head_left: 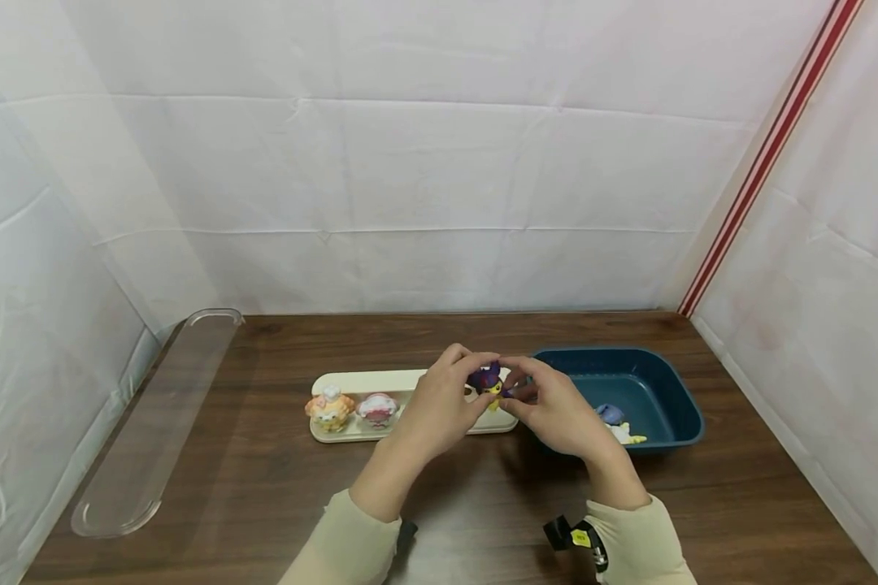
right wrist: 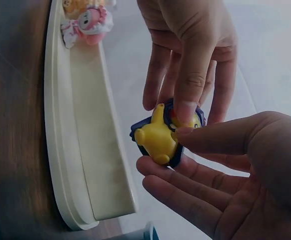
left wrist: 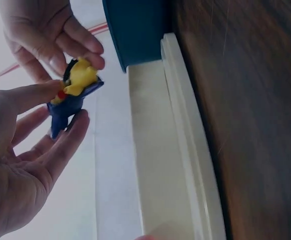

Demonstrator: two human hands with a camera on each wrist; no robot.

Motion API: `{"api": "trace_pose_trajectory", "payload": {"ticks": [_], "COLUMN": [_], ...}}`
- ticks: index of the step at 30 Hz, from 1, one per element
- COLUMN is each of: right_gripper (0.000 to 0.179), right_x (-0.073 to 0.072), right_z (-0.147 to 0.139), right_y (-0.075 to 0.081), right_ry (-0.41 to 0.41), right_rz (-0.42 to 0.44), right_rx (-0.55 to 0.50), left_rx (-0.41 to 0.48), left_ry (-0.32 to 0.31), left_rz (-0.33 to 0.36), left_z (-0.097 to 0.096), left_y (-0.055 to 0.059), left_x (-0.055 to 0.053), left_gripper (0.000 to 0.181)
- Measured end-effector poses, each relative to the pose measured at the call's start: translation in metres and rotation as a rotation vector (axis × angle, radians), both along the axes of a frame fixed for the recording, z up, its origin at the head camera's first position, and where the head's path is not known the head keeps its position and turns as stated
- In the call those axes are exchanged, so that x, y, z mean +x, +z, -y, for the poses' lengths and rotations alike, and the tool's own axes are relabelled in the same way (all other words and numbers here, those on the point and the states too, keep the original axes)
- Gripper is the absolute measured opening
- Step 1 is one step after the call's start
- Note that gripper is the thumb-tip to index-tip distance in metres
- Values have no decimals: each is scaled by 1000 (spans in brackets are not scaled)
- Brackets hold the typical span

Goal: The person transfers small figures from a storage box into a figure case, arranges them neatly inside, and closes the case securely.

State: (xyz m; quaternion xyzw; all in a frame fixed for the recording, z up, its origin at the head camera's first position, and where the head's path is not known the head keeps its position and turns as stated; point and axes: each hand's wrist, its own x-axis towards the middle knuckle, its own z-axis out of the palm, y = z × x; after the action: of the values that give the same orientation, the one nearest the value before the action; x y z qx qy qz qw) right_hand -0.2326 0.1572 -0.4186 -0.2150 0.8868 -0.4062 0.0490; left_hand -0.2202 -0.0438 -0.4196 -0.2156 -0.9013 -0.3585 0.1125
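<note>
Both hands hold a small toy figurine (head_left: pixel 492 380), yellow-bodied with a dark purple-blue hat and cape, above the right end of a long cream tray (head_left: pixel 388 379). My left hand (head_left: pixel 442 402) pinches it by the head, its thumb beside a red cheek. From the other side my right hand (head_left: pixel 562 409) has its thumb and fingers on the figurine (right wrist: pixel 158 140), which lies tipped in the right wrist view. On the tray's left part stand an orange-and-cream figurine (head_left: pixel 331 410) and a pink-and-white figurine (head_left: pixel 377 410). My left hand partly covers the tray's middle.
A dark teal basin (head_left: pixel 654 398) stands right of the tray, holding a blue piece (head_left: pixel 610 414) and a white-and-yellow piece (head_left: pixel 627 435), partly hidden by my right wrist. A long clear plastic cover (head_left: pixel 164 414) lies at the table's left edge. White sheeting walls surround the brown table (head_left: pixel 263 504).
</note>
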Motion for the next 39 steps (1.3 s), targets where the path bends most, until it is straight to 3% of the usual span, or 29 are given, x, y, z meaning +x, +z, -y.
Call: {"api": "trace_pose_trajectory", "payload": {"ticks": [7, 15, 29, 39], "right_gripper": [54, 52, 47, 56], "right_x": [2, 3, 6, 7], "right_z": [12, 17, 29, 42], "right_y": [-4, -8, -12, -16], "right_ry": [13, 34, 86, 151], "right_rz": [34, 18, 6, -11], "right_rx": [-2, 19, 18, -15], "left_rx": [-129, -243, -244, -208], "left_ry": [-5, -52, -63, -36], "left_rz": [5, 17, 100, 82], "left_z": [13, 22, 40, 56], "left_y": [3, 8, 15, 16], "left_x": [1, -3, -3, -6], "left_gripper": [55, 53, 44, 42]}}
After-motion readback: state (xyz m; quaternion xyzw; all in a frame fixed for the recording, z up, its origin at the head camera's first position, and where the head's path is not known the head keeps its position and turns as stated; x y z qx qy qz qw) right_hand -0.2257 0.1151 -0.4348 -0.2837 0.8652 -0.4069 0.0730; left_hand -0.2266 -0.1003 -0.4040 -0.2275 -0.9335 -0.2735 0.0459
